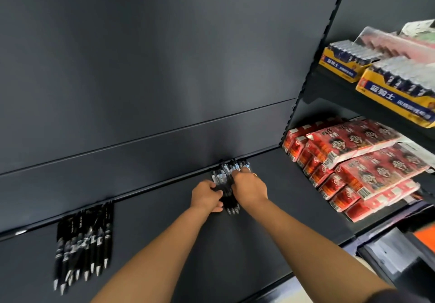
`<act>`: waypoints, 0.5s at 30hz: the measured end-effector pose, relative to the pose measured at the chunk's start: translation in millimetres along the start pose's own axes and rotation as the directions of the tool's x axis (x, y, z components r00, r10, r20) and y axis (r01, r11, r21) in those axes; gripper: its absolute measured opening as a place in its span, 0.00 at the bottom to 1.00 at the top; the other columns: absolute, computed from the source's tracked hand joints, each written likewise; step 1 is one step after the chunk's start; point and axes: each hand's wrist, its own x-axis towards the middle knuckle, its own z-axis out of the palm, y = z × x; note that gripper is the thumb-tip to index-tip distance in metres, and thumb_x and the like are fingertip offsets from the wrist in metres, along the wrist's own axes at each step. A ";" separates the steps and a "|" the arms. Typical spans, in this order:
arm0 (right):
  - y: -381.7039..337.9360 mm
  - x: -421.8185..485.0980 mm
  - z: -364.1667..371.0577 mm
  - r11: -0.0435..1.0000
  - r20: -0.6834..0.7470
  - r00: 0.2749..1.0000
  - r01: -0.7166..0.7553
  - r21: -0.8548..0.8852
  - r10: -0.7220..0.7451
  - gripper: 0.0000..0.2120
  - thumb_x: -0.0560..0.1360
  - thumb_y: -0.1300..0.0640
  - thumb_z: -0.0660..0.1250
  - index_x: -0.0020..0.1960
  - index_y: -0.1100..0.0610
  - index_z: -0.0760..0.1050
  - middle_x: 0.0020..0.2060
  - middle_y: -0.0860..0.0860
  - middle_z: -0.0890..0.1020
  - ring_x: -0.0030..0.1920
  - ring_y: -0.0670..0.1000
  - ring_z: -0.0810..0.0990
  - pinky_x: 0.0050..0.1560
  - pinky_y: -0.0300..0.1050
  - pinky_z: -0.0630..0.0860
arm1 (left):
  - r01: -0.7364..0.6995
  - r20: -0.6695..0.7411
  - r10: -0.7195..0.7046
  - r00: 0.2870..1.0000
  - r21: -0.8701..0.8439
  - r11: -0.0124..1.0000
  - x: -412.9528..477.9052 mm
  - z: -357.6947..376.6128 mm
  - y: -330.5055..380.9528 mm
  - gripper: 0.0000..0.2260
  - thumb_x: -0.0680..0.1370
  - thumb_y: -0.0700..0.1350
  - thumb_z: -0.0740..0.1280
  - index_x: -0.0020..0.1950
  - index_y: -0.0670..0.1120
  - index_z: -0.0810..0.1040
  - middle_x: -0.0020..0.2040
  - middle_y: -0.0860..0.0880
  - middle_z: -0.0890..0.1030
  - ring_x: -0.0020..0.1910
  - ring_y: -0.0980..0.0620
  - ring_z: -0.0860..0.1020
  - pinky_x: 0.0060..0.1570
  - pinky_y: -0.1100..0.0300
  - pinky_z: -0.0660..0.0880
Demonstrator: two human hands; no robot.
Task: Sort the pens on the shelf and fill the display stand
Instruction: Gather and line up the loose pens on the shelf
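Head view: my left hand (206,195) and right hand (249,188) are close together at the far edge of the dark shelf (164,244). Both are curled round one bundle of pens (227,185), apparently to square the barrels into one lot. A second lot of black pens (84,244) lies well apart at near left, tips toward me, seemingly already sorted. Red packs (353,161) sit at right. No display stand shows.

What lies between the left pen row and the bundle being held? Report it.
Head view: only bare dark shelf between the left pen row and the pen bundle, up to the left hand gripping that bundle.
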 end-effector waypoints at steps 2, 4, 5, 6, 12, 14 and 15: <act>1.2 -1.6 -0.7 0.999 0.000 1.000 0.015 -0.029 -0.015 0.13 0.77 0.63 0.60 0.62 0.57 0.70 0.60 0.56 0.72 0.56 0.60 0.75 0.40 0.47 0.69 | -0.008 0.011 0.008 1.000 0.011 1.000 -1.4 0.3 -0.3 0.13 0.78 0.37 0.64 0.62 0.40 0.70 0.41 0.48 0.73 0.32 0.52 0.77 0.33 0.59 0.80; 2.5 -3.3 -2.0 0.999 -0.024 0.999 0.027 -0.045 -0.028 0.13 0.78 0.61 0.59 0.62 0.57 0.70 0.59 0.56 0.72 0.55 0.59 0.74 0.40 0.47 0.69 | -0.026 0.013 0.025 1.000 0.066 0.998 -3.4 -1.6 -2.3 0.11 0.78 0.38 0.63 0.60 0.41 0.71 0.41 0.48 0.74 0.32 0.52 0.77 0.33 0.58 0.80; 2.2 -4.5 -3.0 0.998 -0.043 0.998 0.039 -0.054 -0.041 0.12 0.78 0.60 0.58 0.61 0.57 0.70 0.59 0.55 0.72 0.55 0.59 0.74 0.41 0.47 0.69 | -0.039 0.011 0.038 0.999 0.104 0.994 -4.4 -3.3 -4.0 0.10 0.78 0.38 0.63 0.59 0.42 0.72 0.40 0.48 0.74 0.33 0.52 0.76 0.34 0.57 0.79; 1.2 -6.0 -3.7 0.997 -0.057 0.997 0.057 -0.060 -0.060 0.13 0.78 0.59 0.58 0.62 0.57 0.71 0.59 0.55 0.72 0.56 0.59 0.74 0.43 0.48 0.70 | -0.052 0.006 0.052 0.999 0.146 0.988 -6.0 -6.0 -5.7 0.09 0.78 0.39 0.64 0.58 0.42 0.72 0.40 0.48 0.75 0.33 0.52 0.76 0.36 0.57 0.79; -16.7 -13.6 -3.7 0.972 -0.081 0.970 0.223 -0.075 -0.229 0.13 0.80 0.53 0.57 0.61 0.56 0.72 0.59 0.55 0.73 0.59 0.59 0.74 0.54 0.50 0.71 | -0.174 -0.054 0.222 0.973 0.458 0.872 -21.1 -35.0 -10.8 0.04 0.77 0.44 0.64 0.49 0.47 0.76 0.50 0.45 0.80 0.50 0.45 0.79 0.51 0.52 0.77; -28.5 -16.1 -3.6 0.956 -0.083 0.955 0.279 -0.086 -0.286 0.14 0.79 0.51 0.58 0.61 0.55 0.72 0.58 0.55 0.73 0.59 0.58 0.74 0.56 0.51 0.70 | -0.178 -0.074 0.270 0.960 0.581 0.794 -29.7 -51.5 -13.9 0.03 0.77 0.47 0.63 0.49 0.50 0.75 0.50 0.48 0.80 0.50 0.47 0.78 0.48 0.54 0.76; -35.4 -18.3 -3.4 0.946 -0.086 0.944 0.310 -0.099 -0.318 0.14 0.79 0.50 0.58 0.61 0.55 0.72 0.58 0.54 0.74 0.60 0.58 0.74 0.56 0.52 0.69 | -0.179 -0.086 0.297 0.951 0.629 0.757 -34.4 -60.8 -17.1 0.04 0.77 0.48 0.62 0.49 0.50 0.74 0.50 0.49 0.79 0.51 0.48 0.77 0.47 0.55 0.75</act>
